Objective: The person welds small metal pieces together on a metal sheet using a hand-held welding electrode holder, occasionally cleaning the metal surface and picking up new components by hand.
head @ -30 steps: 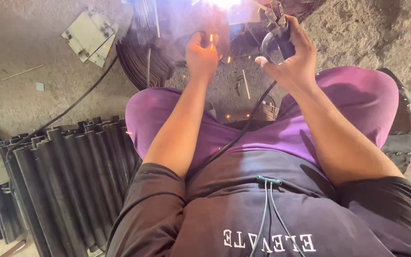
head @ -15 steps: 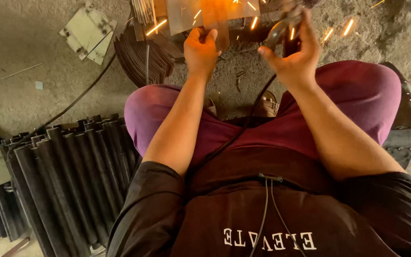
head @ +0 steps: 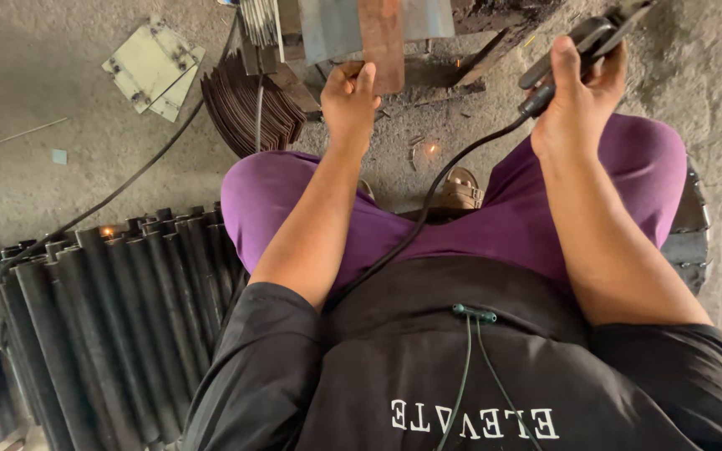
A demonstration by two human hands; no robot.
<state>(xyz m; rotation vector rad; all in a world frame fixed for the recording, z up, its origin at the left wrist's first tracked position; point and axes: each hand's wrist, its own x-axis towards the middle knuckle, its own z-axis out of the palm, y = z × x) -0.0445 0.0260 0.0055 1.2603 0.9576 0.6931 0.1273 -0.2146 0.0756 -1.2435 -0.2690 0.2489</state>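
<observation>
— While I watch from here, what fills lower left?
— Ribbed dark metal pieces.
— And my hands?
— Left hand pinches the rusty flat strip, top centre; right hand stays clamped around the welding holder, upper right.

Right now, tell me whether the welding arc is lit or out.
Out. No flash or glare shows at the metal strip the left hand pinches; the right hand holds the electrode holder raised away from it.
</observation>
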